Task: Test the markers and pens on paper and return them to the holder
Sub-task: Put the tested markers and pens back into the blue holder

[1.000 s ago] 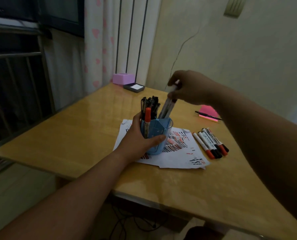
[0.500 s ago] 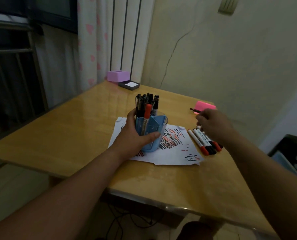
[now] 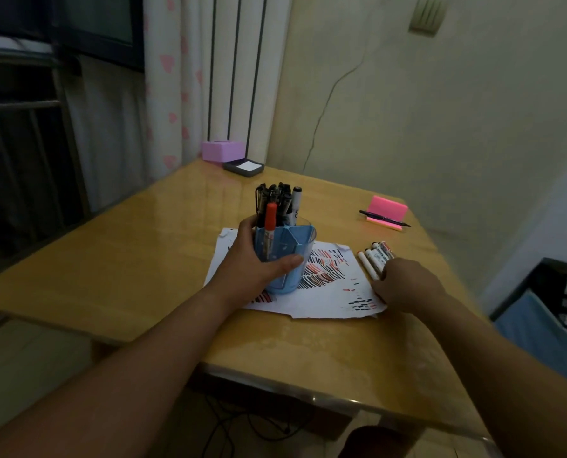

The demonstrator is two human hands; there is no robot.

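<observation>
While left hand (image 3: 252,262) grips holder (image 3: 287,259), right hand (image 3: 404,285) covers markers (image 3: 374,256).

- The right hand (image 3: 404,285) is blurred and covers the near ends of the loose markers (image 3: 374,256) by the right edge of the tabletop (image 3: 137,259). Whether its fingers grip one cannot be told.
- The left hand (image 3: 252,262), gripping the holder (image 3: 297,259), hides its left wall.
- The holder covers the middle of the paper (image 3: 328,295).
- The dark pens (image 3: 275,198) bunch together in the holder, so their number is unclear.
- Print on the markers is too small to read.
</observation>
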